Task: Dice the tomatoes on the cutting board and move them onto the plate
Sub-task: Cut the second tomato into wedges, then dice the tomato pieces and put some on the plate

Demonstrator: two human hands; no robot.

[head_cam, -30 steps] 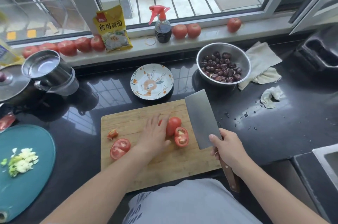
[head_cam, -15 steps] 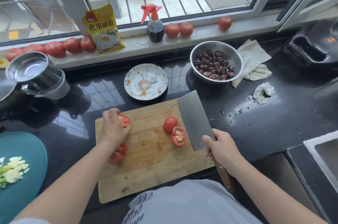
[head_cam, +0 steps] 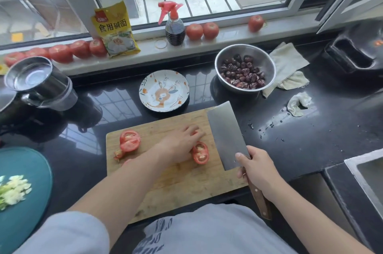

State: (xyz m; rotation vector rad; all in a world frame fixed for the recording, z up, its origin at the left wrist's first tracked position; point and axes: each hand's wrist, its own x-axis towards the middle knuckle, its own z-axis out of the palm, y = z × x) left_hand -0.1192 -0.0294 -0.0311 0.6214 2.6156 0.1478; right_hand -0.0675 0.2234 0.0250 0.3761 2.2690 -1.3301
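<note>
Glossy black surface (head_cam: 310, 146) below a barred window; left hand (head_cam: 180, 142) covers a tomato piece, grip unclear; right hand (head_cam: 255, 168) grips the cleaver (head_cam: 223, 133).

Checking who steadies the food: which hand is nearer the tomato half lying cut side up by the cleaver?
Left. The left hand touches the tomato half; the right hand grips the cleaver to its right.

Plate (head_cam: 182, 79) behind cutting board (head_cam: 176, 183); bowl (head_cam: 267, 61) right of plate.
</note>
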